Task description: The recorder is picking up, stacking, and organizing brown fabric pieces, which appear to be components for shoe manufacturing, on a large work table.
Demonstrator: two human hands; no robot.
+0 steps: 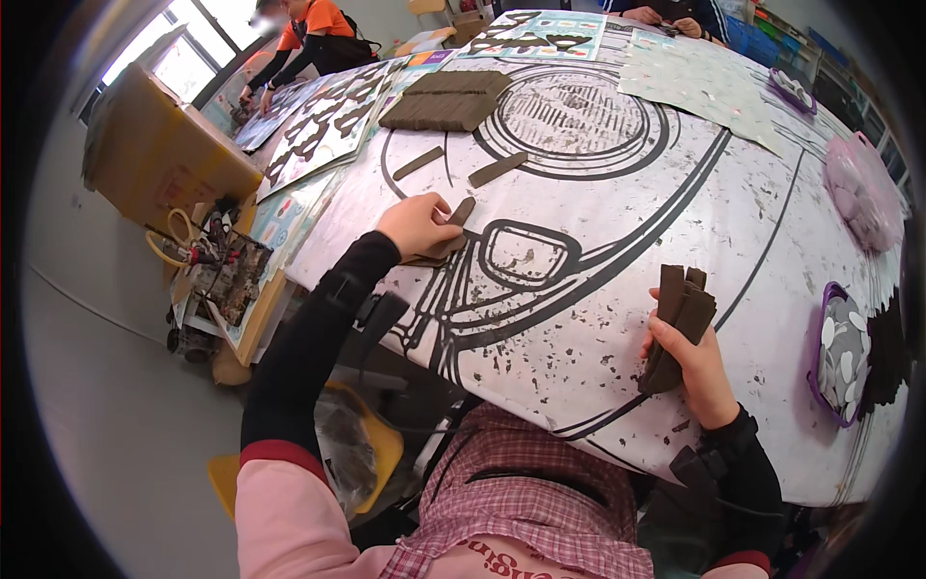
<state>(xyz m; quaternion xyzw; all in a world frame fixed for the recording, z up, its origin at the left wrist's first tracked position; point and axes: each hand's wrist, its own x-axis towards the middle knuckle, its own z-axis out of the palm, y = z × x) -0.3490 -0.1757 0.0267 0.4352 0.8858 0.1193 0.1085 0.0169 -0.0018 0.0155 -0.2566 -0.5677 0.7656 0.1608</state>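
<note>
My right hand (696, 362) is wrapped round a loose bundle of dark brown flat strips (683, 314), held above the table near its front edge. Farther left, my left hand (417, 228) has its fingers closed on a dark brown strip (463, 211), low over the table; whether it holds more than one is partly hidden by the fingers. Beyond that hand lie two loose strips, one on the left (418, 163) and one on the right (498, 170). A thick block of stacked brown strips (446, 99) rests behind them.
The white table cover (588, 386) bears black line drawings and dark crumbs. At right are a purple-rimmed basket (816, 381) of pale oval pieces and a pink bag (863, 198). Sheets with dark pieces (323, 125), a cardboard box (174, 145) and a co-worker (323, 34) are at left.
</note>
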